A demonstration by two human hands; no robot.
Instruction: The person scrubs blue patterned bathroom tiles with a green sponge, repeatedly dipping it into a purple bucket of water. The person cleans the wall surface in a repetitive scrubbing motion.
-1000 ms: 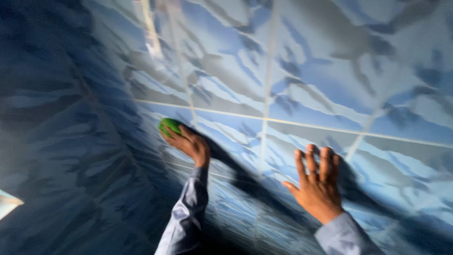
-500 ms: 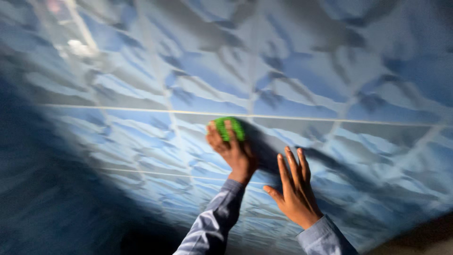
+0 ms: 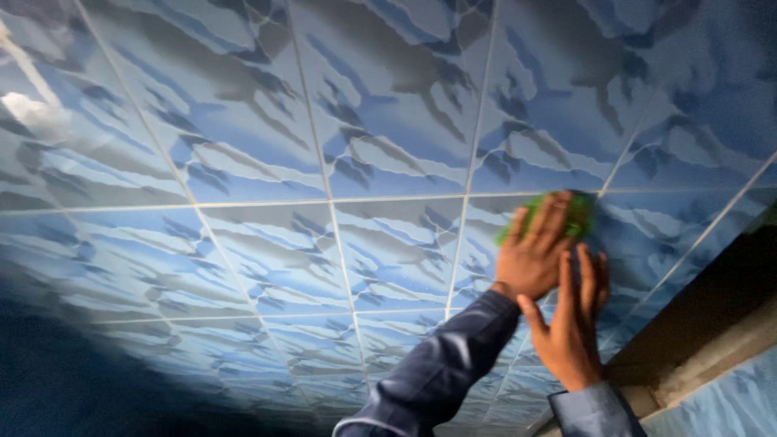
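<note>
Pressing a green scrubbing pad (image 3: 558, 217) flat against the blue patterned wall tiles (image 3: 267, 162), the left hand (image 3: 530, 255) lay over it with fingers stretched along its back, so that only the pad's upper and right edges showed past the knuckles. The grip looked less like a pinch than a flat palm hold — the kind that keeps a soft pad in full contact with a smooth surface. The pad sat just below a pale grout line (image 3: 388, 198), close to where it met a slanting vertical one.

The right hand (image 3: 573, 320) was open, fingers spread and pointing upward, its palm turned to the tile just beside and below the left hand; whether it actually touched the wall could not be told, though its placing suggested a brace for balance. Both wrists came out of blue-grey sleeves (image 3: 441, 368) rising from the lower edge of the view.

To the right the tiling ended at a darker ledge or frame (image 3: 704, 324) — blurred. A bright glare (image 3: 32, 113) lay on the tiles at upper left.
</note>
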